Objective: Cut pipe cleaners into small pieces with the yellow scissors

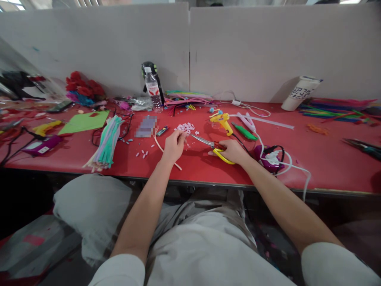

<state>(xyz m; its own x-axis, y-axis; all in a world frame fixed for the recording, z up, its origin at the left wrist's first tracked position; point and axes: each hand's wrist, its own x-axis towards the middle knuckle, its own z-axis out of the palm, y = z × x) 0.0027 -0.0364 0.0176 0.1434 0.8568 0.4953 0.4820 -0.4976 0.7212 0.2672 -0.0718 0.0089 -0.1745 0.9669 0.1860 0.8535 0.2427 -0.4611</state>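
My right hand (pixel 230 151) is wrapped round the handles of a pair of scissors (pixel 204 141), which have yellow and red grips. The blades point left, and their tips come close to the fingers of my left hand (pixel 175 146). Those left fingertips are pinched together; whatever is between them is too small to make out. Just beyond them lies a heap of short pale pink pieces (pixel 185 127) on the red tabletop (pixel 196 167). A cream fuzzy stem (pixel 177 166) runs beneath my left hand, partly hidden by it.
A yellow glue gun (pixel 223 122) lies beyond my right hand, near a green-handled tool (pixel 244 131) and a purple box with cables (pixel 269 159). Bundled pastel pipe cleaners (pixel 107 143) lie to the left. A water bottle (pixel 153 91) and a white cup (pixel 300 93) stand behind.
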